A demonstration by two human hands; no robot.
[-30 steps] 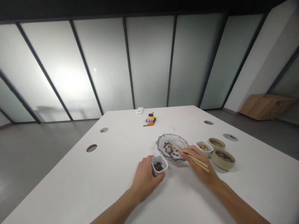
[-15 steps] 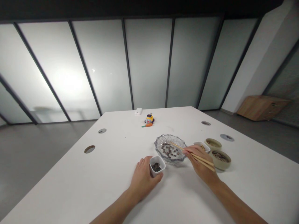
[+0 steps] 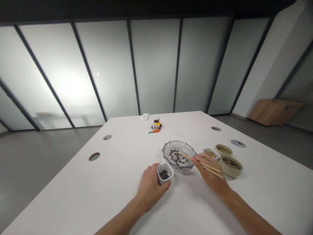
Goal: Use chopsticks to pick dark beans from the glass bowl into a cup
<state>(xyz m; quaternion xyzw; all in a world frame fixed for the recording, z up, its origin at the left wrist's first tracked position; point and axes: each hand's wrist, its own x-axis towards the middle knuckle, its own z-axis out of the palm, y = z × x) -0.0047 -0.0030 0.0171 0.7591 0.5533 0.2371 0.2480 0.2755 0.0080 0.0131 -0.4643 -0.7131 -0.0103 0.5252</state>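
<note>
Chopsticks [image 3: 210,167] slant into the glass bowl [image 3: 186,150], right hand [image 3: 209,176] pinching them.

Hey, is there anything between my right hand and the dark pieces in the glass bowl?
Only the near-right rim of the glass bowl, beside the right hand; the chopsticks reach over it toward the dark pieces. Nothing else visible.

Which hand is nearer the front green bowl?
Right. The right hand, holding chopsticks, is just left of the front green bowl. The left hand, around a white cup, is farther off to the left.
</note>
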